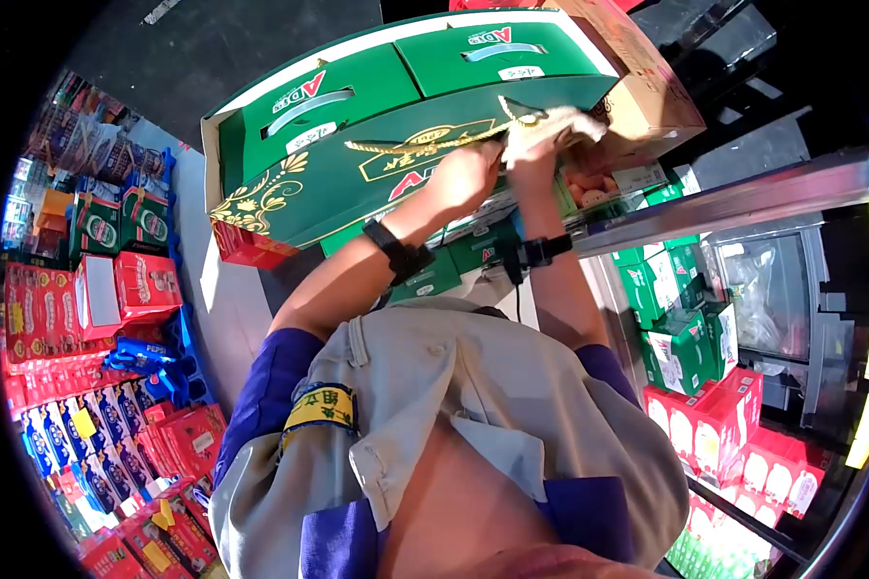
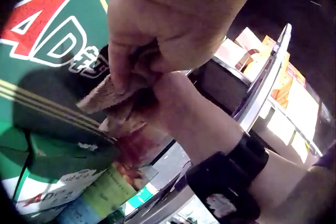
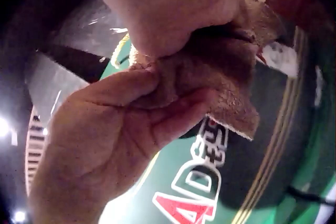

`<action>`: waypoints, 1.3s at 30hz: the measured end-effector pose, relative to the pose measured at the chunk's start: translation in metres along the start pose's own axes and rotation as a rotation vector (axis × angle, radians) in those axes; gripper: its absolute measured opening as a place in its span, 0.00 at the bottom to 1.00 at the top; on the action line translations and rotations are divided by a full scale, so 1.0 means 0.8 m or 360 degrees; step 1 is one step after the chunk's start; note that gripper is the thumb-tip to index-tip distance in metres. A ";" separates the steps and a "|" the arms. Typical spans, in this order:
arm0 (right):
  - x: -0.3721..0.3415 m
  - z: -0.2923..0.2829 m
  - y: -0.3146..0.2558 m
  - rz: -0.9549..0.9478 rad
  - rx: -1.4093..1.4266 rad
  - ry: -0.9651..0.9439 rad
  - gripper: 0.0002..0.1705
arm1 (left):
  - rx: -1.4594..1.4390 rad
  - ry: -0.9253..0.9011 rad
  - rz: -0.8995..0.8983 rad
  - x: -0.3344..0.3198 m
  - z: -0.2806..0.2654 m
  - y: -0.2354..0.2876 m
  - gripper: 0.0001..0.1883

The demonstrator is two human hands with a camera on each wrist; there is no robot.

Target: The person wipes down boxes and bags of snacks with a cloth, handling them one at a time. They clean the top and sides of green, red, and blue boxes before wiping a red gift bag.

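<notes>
Both hands are together at the right front of a large green carton [image 1: 338, 193] with gold print. My left hand [image 1: 462, 181] pinches a pale tan cloth [image 1: 560, 127] between thumb and fingers. The right hand [image 1: 534, 174] grips the same bunched cloth, right beside the left. In the left wrist view, the cloth [image 2: 105, 95] hangs down below the left fingers, in front of the carton's red and white lettering. The right wrist view shows the left hand's thumb and fingers on the cloth [image 3: 231, 103], with the right hand [image 3: 163, 3] above. A yellow cord [image 1: 406, 147] runs along the carton's front.
Two green boxes with handles [image 1: 309, 108] sit inside the carton. A brown cardboard box [image 1: 647, 87] stands on its right. A metal rail [image 1: 743, 207] crosses at right, with stacked green boxes [image 1: 681, 352] and red boxes [image 1: 710, 425] beyond. Packed goods [image 1: 97, 405] line the left.
</notes>
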State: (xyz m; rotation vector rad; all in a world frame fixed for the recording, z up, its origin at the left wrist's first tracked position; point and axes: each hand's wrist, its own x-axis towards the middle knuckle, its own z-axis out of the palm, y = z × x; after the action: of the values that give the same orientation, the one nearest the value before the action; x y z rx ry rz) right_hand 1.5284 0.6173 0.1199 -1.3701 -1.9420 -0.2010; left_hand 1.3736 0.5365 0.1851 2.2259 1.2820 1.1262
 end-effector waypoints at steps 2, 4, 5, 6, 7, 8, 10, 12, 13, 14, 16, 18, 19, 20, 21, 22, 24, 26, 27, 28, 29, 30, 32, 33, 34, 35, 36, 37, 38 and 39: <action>-0.040 0.028 -0.016 -0.0281 -0.1092 -0.0262 0.43 | 0.0132 -0.0297 -0.0272 -0.016 0.002 0.000 0.08; -0.034 -0.014 -0.044 0.0098 -0.0042 -0.0396 0.41 | 0.0148 -0.0230 -0.0256 -0.033 0.008 0.001 0.05; -0.028 -0.029 -0.054 0.0471 0.1006 -0.0492 0.39 | 0.0166 -0.0224 -0.0189 -0.034 0.006 0.006 0.05; -0.023 -0.030 -0.051 0.0474 0.1012 -0.0495 0.39 | 0.0184 -0.0214 -0.0122 -0.031 0.002 0.011 0.05; -0.017 -0.031 -0.042 0.0427 0.1104 -0.0208 0.39 | 0.0259 -0.0255 -0.0090 -0.023 -0.004 0.021 0.05; -0.012 -0.032 -0.033 0.0378 0.1185 0.0078 0.38 | 0.0193 -0.0091 0.0102 -0.014 -0.008 0.027 0.07; 0.036 -0.075 -0.039 0.0287 0.1089 0.0376 0.40 | 0.0184 0.0011 0.0152 0.013 -0.025 0.059 0.08; 0.073 -0.104 -0.024 0.0042 0.0523 0.0471 0.41 | 0.0252 0.0152 0.0241 0.035 -0.030 0.075 0.08; 0.089 -0.144 -0.038 -0.0118 0.0264 0.0392 0.39 | 0.0270 0.0135 0.0274 0.044 -0.034 0.078 0.08; 0.103 -0.148 -0.033 -0.0317 0.0065 0.0493 0.29 | 0.0260 0.0189 0.0311 0.051 -0.040 0.085 0.10; 0.124 -0.146 -0.003 -0.0517 -0.0123 0.0181 0.22 | 0.0375 0.0183 0.0192 0.059 -0.048 0.095 0.11; 0.139 -0.163 -0.011 -0.0440 -0.0410 -0.0099 0.15 | 0.0361 0.0315 0.0192 0.059 -0.050 0.091 0.12; 0.144 -0.169 -0.023 -0.0346 -0.0382 -0.0261 0.14 | 0.0346 0.0437 0.0197 0.058 -0.052 0.091 0.14; 0.146 -0.170 -0.034 -0.0247 -0.0356 -0.0422 0.14 | 0.0347 0.0447 0.0188 0.051 -0.056 0.090 0.14; 0.144 -0.162 -0.039 -0.0359 -0.0237 -0.0449 0.15 | 0.0344 0.0469 0.0207 0.037 -0.064 0.090 0.16; 0.138 -0.177 -0.072 -0.0373 -0.0215 -0.0528 0.13 | 0.0341 0.0490 0.0235 0.025 -0.071 0.091 0.19; 0.124 -0.165 -0.098 -0.0705 0.0097 -0.0472 0.15 | 0.0225 0.0636 0.0273 0.001 -0.073 0.084 0.22; 0.116 -0.170 -0.132 -0.0734 0.0364 -0.0660 0.21 | 0.0242 0.0741 0.0308 -0.017 -0.086 0.084 0.22; 0.123 -0.158 -0.135 -0.0837 0.0485 -0.0682 0.24 | 0.0223 0.0739 0.0212 -0.024 -0.091 0.090 0.21; 0.130 -0.140 -0.133 -0.0941 0.0572 -0.0563 0.22 | 0.0284 0.0688 0.0183 -0.025 -0.097 0.090 0.23; 0.140 -0.126 -0.127 -0.1027 0.0566 -0.0561 0.23 | 0.0306 0.0673 0.0148 -0.021 -0.098 0.088 0.25; 0.150 -0.118 -0.123 -0.1116 0.0557 -0.0559 0.25 | 0.0327 0.0662 0.0114 -0.015 -0.096 0.087 0.26; 0.172 -0.099 -0.107 -0.1275 0.0136 -0.0509 0.27 | 0.0378 0.0663 0.0099 0.000 -0.091 0.083 0.30; 0.184 -0.101 -0.103 -0.1269 0.0195 -0.0596 0.28 | 0.0402 0.0644 0.0122 0.009 -0.089 0.080 0.30; 0.196 -0.102 -0.095 -0.1260 0.0255 -0.0685 0.28 | 0.0424 0.0622 0.0144 0.018 -0.087 0.079 0.30; 0.203 -0.079 -0.077 -0.0975 0.0631 -0.0688 0.26 | 0.0399 0.0598 0.0190 0.028 -0.085 0.080 0.28; 0.206 -0.088 -0.077 -0.0980 0.0634 -0.0689 0.26 | 0.0405 0.0610 0.0234 0.038 -0.080 0.081 0.27; 0.209 -0.110 -0.086 -0.0713 0.0572 -0.0850 0.26 | 0.0400 0.0576 0.0216 0.047 -0.078 0.083 0.26; 0.214 -0.134 -0.095 -0.0446 0.0503 -0.1005 0.25 | 0.0395 0.0544 0.0198 0.055 -0.076 0.085 0.26; 0.219 -0.155 -0.102 -0.0178 0.0430 -0.1153 0.25 | 0.0435 0.0581 0.0258 0.064 -0.067 0.076 0.25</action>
State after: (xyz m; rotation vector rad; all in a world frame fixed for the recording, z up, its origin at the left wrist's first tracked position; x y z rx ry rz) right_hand 1.4889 0.6507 0.3436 -1.2463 -2.5116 0.5648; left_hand 1.3814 0.5417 0.2806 2.4346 1.4951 1.5587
